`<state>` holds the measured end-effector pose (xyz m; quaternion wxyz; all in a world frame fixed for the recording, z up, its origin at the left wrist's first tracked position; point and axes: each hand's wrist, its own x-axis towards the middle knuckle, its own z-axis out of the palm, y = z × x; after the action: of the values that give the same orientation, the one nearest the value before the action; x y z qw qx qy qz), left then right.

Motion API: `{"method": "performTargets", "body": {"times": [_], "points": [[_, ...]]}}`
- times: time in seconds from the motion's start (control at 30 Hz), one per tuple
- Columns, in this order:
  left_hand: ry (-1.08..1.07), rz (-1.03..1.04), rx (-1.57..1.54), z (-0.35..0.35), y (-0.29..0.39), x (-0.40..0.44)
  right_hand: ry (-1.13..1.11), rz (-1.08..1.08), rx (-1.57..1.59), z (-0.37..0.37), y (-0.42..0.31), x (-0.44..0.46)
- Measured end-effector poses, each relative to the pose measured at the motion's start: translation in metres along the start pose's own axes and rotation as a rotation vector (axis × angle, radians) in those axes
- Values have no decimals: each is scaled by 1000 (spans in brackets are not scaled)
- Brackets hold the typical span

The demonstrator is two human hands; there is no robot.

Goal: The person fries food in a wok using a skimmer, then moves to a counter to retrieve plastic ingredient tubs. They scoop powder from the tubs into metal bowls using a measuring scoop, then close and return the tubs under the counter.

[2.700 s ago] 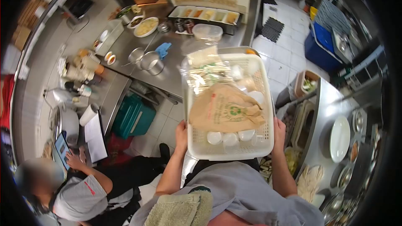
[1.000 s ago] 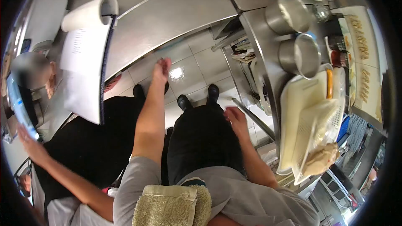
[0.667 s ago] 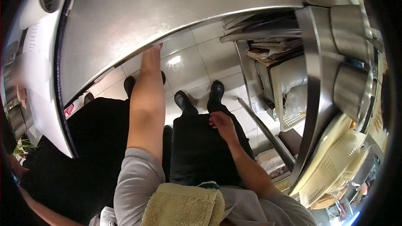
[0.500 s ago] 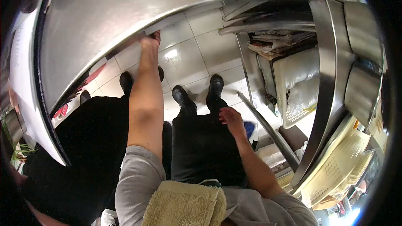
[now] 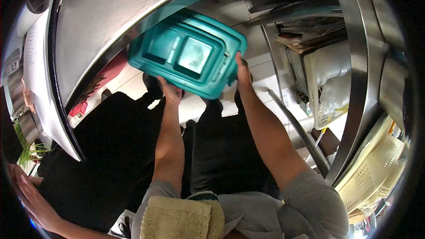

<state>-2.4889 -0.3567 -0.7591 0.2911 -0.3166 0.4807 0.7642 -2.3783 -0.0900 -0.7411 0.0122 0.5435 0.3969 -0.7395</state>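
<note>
Holding a teal bin [image 5: 192,57] (partly under the counter [image 5: 110,13]), both hands [image 5: 171,92] clamp its edges.

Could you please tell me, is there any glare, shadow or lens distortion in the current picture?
In the head view, a bright white glare sits on the green bin; in the head view, the edge of the counter bends into a curve and the picture's corners are black; also in the head view, writing on the paper is too faint to read.

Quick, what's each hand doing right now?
Left hand: holding the near edge of the teal bin.
Right hand: holding the same bin at its right end.
</note>
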Motion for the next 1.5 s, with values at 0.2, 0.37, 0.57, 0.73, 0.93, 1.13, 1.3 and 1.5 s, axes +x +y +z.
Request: {"method": "performTargets", "body": {"times": [0.2, 0.37, 0.57, 0.73, 0.93, 1.13, 1.3, 1.5], "points": [[108, -123, 323, -47, 5, -48, -32, 10, 305, -64, 28, -55], [375, 356, 544, -22, 69, -20, 8, -21, 261, -142, 67, -58], [51, 222, 1029, 39, 53, 19, 530, -152, -24, -175, 95, -85], [210, 276, 1137, 53, 20, 20, 837, -271, -422, -172, 93, -103], [362, 310, 1215, 55, 19, 17, 780, -283, -90, -229, 157, -82], [311, -145, 1495, 68, 21, -5, 1205, -294, -501, -190, 103, -113], [263, -83, 1608, 78, 30, -38, 903, 64, -394, -173, 114, -90], [219, 229, 1556, 116, 66, -145, 540, -202, 402, -177, 113, -112]]}}
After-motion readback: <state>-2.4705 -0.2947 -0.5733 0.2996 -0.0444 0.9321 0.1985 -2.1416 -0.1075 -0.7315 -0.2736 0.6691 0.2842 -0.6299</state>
